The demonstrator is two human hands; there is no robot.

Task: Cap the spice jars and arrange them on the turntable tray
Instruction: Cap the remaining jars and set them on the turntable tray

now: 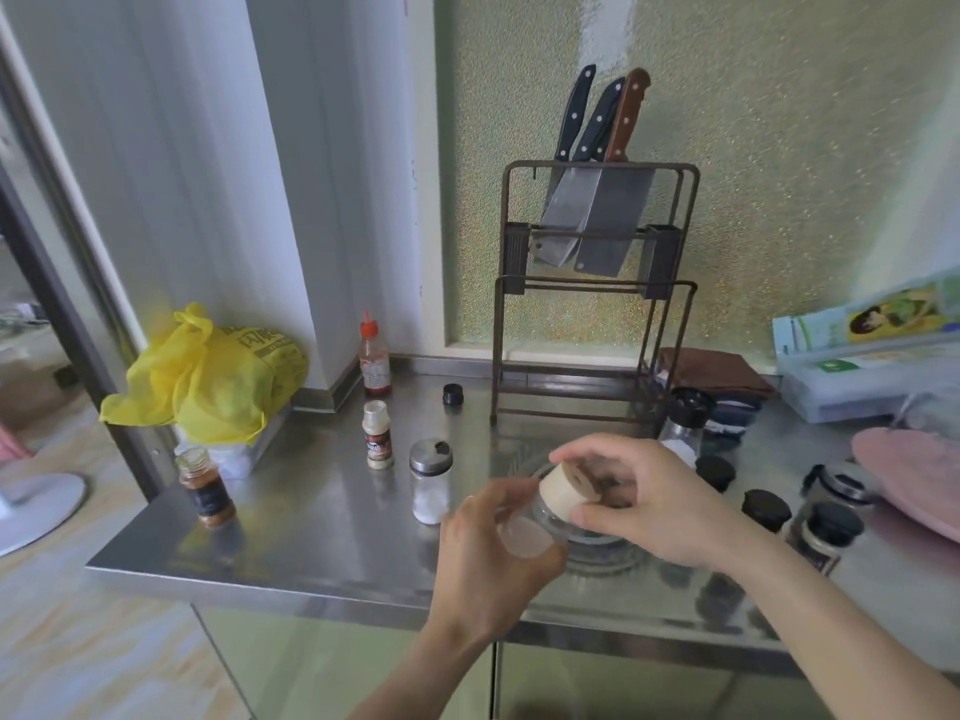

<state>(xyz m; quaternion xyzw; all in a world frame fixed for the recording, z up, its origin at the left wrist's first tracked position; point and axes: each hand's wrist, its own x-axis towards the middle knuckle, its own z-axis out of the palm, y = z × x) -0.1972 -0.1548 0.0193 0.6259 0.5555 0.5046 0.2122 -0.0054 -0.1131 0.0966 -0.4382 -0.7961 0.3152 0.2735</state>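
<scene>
Head view shows two bare hands above a steel tabletop (pixel 322 517). The left hand (pixel 485 558) has its fingers closed around one clear glass jar (pixel 530 527), tilted toward the person. The right hand (pixel 639 504) holds a beige cap (pixel 563 491) at the mouth of this jar, with the fingers (pixel 592 452) curled over the cap from above; whether the cap already sits on the thread I cannot tell.

Left of the fingers stand four containers: a jar with a metal shaker top (pixel 430 480), a slim beige bottle (pixel 377 441), an open jar with brown spice (pixel 207 485) and, further back, a red-capped sauce bottle (pixel 375 358). One loose black cap (pixel 452 394) lies behind them. Right of the fingers I count about five black-topped jars (pixel 826 532), partly hidden by the right wrist, so the number is not sure. Under the hands a clear round tray (pixel 602 556) is hard to make out.

Behind the fingers a wire rack (pixel 597 283) carries three knives (pixel 597 210). A yellow bag (pixel 208 376) lies far left, and a pink plate (pixel 914 475) is cut off at the right edge.
</scene>
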